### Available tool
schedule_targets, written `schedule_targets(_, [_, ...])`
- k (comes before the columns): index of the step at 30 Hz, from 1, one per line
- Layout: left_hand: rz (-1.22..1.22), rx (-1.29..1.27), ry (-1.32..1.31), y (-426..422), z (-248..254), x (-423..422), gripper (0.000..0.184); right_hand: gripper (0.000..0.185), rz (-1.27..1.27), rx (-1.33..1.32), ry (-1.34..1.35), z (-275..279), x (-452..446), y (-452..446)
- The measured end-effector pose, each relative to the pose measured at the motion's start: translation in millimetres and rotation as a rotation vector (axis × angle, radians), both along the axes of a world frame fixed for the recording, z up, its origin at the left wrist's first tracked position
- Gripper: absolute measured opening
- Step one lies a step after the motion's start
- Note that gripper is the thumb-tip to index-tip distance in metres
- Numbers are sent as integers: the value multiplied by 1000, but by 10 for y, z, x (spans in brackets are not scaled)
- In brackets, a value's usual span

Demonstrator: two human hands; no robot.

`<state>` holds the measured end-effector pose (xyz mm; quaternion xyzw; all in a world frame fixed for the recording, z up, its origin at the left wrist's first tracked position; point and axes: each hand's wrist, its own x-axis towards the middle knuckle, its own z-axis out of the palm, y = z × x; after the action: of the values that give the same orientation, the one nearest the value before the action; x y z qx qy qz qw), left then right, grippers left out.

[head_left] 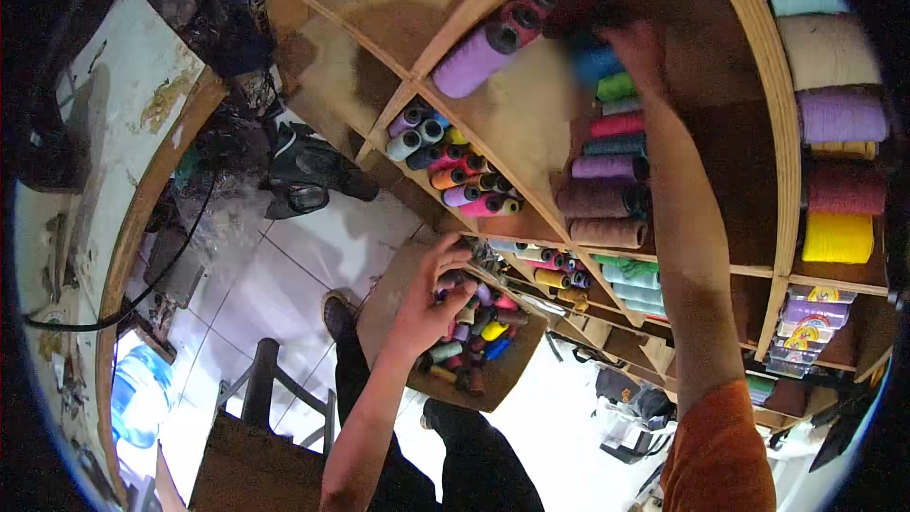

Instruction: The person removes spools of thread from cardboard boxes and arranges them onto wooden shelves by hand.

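Note:
My left hand [428,299] hovers over a cardboard box [517,356] with its fingers bent and apart, holding nothing that I can see. Many small thread spools [493,331] in mixed colours lie loose in that box. High inside a wooden shelf compartment is my right hand [637,52], beside a blurred blue thread cone [597,64] at the end of a row. Its fingers are dim and smeared, so whether they grip the cone cannot be told. Nearer along the row come a green cone [617,87], a pink one [618,124] and a purple one [603,167].
Wooden dividers [559,204] separate the shelf compartments. A lilac cone [474,62] lies in the same compartment; a yellow cone [838,238] sits further right. A stool [251,460], a worktable [123,66] with a hanging cable, and a blue water bottle [142,393] stand left.

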<state>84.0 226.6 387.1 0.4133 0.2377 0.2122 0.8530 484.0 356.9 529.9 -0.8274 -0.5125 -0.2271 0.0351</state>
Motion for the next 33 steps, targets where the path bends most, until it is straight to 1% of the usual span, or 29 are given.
schedule_targets(1, [-25, 69, 45, 9, 48, -1, 52, 48, -27, -7, 51, 182, -252, -50])
schedule_targets(2, [-13, 102, 48, 48, 169, -2, 48, 46, -2, 94, 206, 262, -452, -192])
schedule_targets(3, [6, 143, 50, 116, 350, 7, 43, 45, 27, 202, 356, 344, -652, -335])
schedule_targets(4, [26, 185, 53, 156, 493, 27, 39, 43, 105, 409, 613, 414, -901, -571])
schedule_targets(5, [112, 303, 34, 185, 579, 68, 35, 40, -61, 437, 703, 534, -1171, -799])
schedule_targets(6, [182, 367, 56, 235, 723, 111, 37, 37, -228, 463, 795, 662, -1476, -1005])
schedule_targets(8, [315, 501, 106, 320, 1109, 158, 39, 35, 7, 802, 1322, 735, -1881, -1440])
schedule_targets(10, [412, 519, 21, 347, 1464, 195, 54, 33, 49, 945, 1497, 990, -2326, -1812])
schedule_targets(13, [367, 569, -268, 228, 2060, 163, 72, 32, 118, 1119, 1561, 1574, -2726, -2290])
schedule_targets(16, [82, 532, -441, -353, 2822, 100, 82, 28, 323, 1044, 1644, 2170, -2766, -2932])
schedule_targets(17, [102, 386, -447, -620, 3088, 124, 68, 28, 355, 1059, 1659, 2363, -2813, -3143])
schedule_targets(20, [-39, 614, -165, -1198, 3825, -12, 41, 28, 410, 1097, 1588, 2864, -2903, -3720])
schedule_targets(21, [37, 671, -142, -1387, 4010, -56, 19, 25, 392, 1148, 1606, 3051, -2984, -3886])
schedule_targets(22, [46, 674, -121, -1590, 4273, -159, 16, 25, 390, 1159, 1532, 3192, -3043, -4040])
schedule_targets(24, [110, 924, -192, -1852, 4483, -264, 15, 32, 422, 1124, 1389, 3331, -3045, -4373])
schedule_targets(27, [93, 1061, -231, -2180, 4920, -460, 15, 34, 477, 1238, 1415, 3672, -3155, -4766])
schedule_targets(30, [87, 1108, -298, -2368, 5041, -521, 15, 38, 588, 1324, 1454, 3872, -3194, -4990])
schedule_targets(31, [17, 983, -270, -2391, 5059, -562, 16, 38, 633, 1357, 1483, 3938, -3208, -5044])
schedule_targets(32, [31, 1006, -266, -2406, 5073, -600, 16, 38, 669, 1385, 1520, 3985, -3239, -5090])
schedule_targets(33, [47, 1027, -261, -2419, 5083, -635, 16, 38, 663, 1430, 1477, 4048, -3269, -5105])
